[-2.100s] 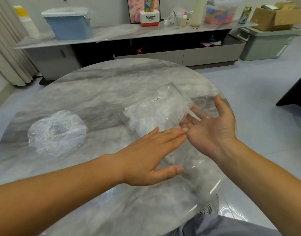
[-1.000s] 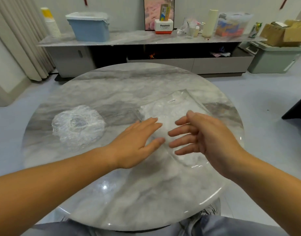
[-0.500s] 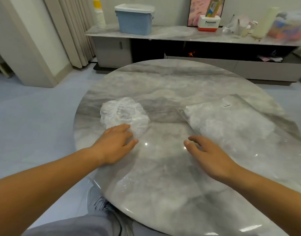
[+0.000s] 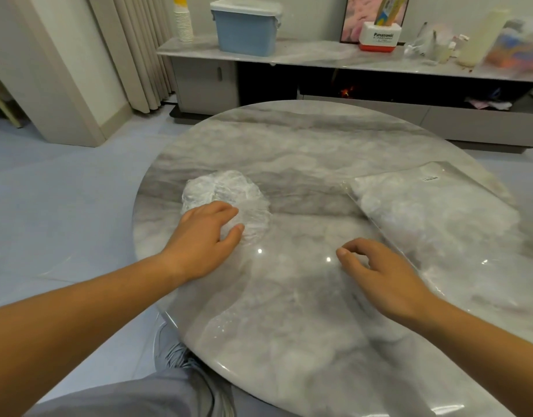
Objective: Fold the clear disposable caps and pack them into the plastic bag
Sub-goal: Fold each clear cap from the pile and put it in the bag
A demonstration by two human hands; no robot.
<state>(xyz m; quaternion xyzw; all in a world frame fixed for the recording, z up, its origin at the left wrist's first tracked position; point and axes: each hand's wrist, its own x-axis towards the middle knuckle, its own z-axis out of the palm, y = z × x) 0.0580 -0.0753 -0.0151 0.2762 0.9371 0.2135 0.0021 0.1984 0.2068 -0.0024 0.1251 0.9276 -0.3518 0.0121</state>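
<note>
- Since half a second ago, the left hand [image 4: 205, 239] has slid farther onto the cap [image 4: 229, 188], and the right hand [image 4: 382, 272] has drawn its fingers in from a straighter reach.
- Left forearm: enters from the lower left and runs up across the table [image 4: 289, 326] edge, back of the hand upward.
- Left hand grip: fingers [image 4: 220, 207] bent down onto the near side of the cap, thumb [image 4: 237, 229] against its near-right edge. It cannot be told whether the film is pinched or only touched.
- Cap position: lies unfolded on the left part of the table, a crumpled clear round shape, well apart from the plastic bag [image 4: 439, 224].
- Right forearm: enters from the lower right, back of the hand upward.
- Right hand grip: fingers [image 4: 354, 246] loosely curled, thumb tucked near them, nothing held. The hand sits low over the table at the near-left edge of the bag; contact with the bag cannot be told.
- Bag position: lies flat on the right part of the table, white crumpled film inside, a small label near its far end.
</note>
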